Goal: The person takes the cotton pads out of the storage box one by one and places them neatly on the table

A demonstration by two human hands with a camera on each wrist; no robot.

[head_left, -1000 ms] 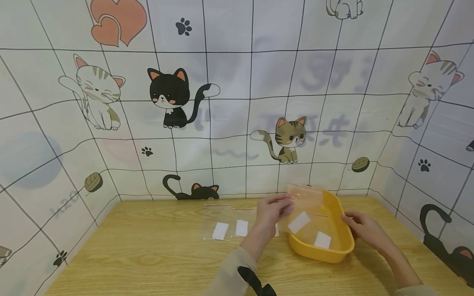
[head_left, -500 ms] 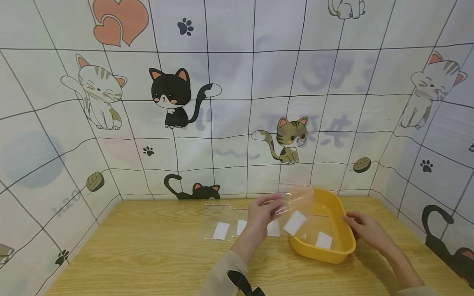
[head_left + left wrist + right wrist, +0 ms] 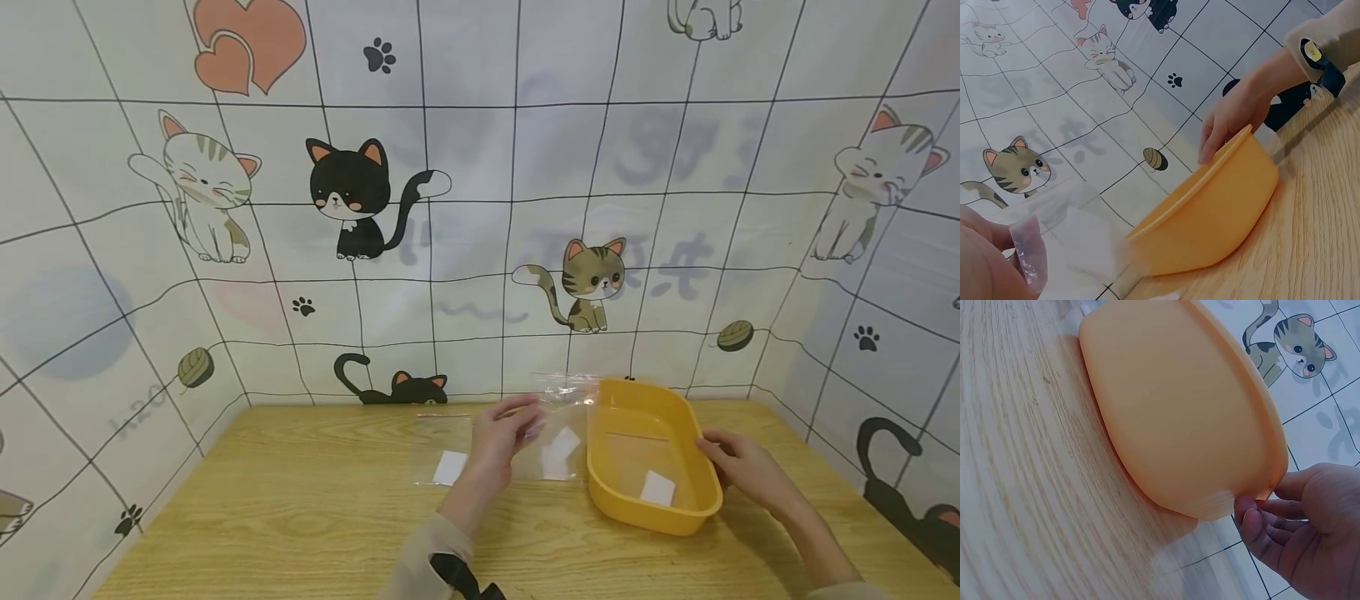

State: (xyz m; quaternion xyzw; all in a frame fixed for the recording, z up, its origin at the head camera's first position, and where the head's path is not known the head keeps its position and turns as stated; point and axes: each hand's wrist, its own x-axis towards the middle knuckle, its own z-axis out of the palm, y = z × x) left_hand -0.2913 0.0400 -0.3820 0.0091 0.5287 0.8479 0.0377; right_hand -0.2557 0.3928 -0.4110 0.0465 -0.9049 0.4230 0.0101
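In the head view my left hand (image 3: 501,440) pinches the edge of a clear zip bag (image 3: 573,400) left of the yellow basin. A white card shows through this bag, which hangs over the bags on the table. The yellow basin (image 3: 652,518) stands at the right, and my right hand (image 3: 738,462) grips its right rim, thumb on top. Inside the basin lies another clear bag with a white card (image 3: 657,488). In the right wrist view the fingers (image 3: 1260,540) curl under the rim.
Further left on the wooden table (image 3: 300,517) lies a clear bag with a white card (image 3: 450,467); my left hand and forearm partly cover the bags beside it. A cat-print sheet (image 3: 465,233) hangs behind the table and along both sides.
My left hand has moved left, carrying the clear zip bag from above the basin to beside it. The right hand has stayed on the rim, and the basin has hardly moved.
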